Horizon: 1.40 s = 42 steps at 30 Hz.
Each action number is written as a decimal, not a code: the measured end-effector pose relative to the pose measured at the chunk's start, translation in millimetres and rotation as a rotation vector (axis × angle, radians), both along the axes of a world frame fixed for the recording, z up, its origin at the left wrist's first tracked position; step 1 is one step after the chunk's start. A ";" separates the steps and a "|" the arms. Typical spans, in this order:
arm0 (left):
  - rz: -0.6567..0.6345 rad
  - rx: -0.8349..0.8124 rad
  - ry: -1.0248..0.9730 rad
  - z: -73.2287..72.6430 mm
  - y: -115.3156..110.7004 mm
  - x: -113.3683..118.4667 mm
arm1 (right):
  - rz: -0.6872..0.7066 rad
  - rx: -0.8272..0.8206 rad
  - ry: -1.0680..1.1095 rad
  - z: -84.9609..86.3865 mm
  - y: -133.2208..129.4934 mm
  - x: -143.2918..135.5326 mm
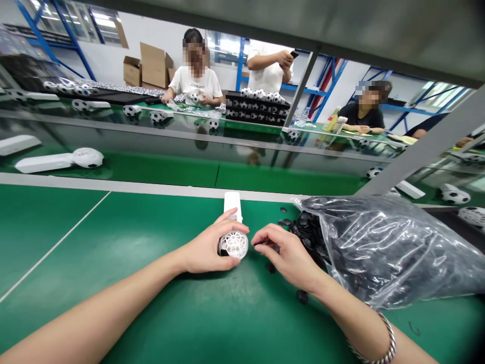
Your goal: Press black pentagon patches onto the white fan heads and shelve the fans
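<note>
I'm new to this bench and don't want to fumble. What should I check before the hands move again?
1. Left hand has a grip on the white unit: ok.
2. Right hand pinches a small black piece: ok.
3. Spare pieces lie near the right hand, at the plastic bag: ok.
4. Spare pieces all in one pile: not ok, several lie scattered on the green table.
5. Which way the pinched piece faces: cannot tell.
</note>
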<state>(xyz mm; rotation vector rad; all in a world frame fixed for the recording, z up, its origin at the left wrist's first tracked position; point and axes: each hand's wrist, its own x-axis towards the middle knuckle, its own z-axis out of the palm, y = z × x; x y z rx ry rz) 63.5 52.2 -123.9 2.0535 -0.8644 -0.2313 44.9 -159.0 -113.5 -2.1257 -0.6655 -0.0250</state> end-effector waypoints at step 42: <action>0.076 -0.003 -0.086 -6.5 -10.5 -6.6 | 0.121 0.159 0.246 -18.3 10.6 13.6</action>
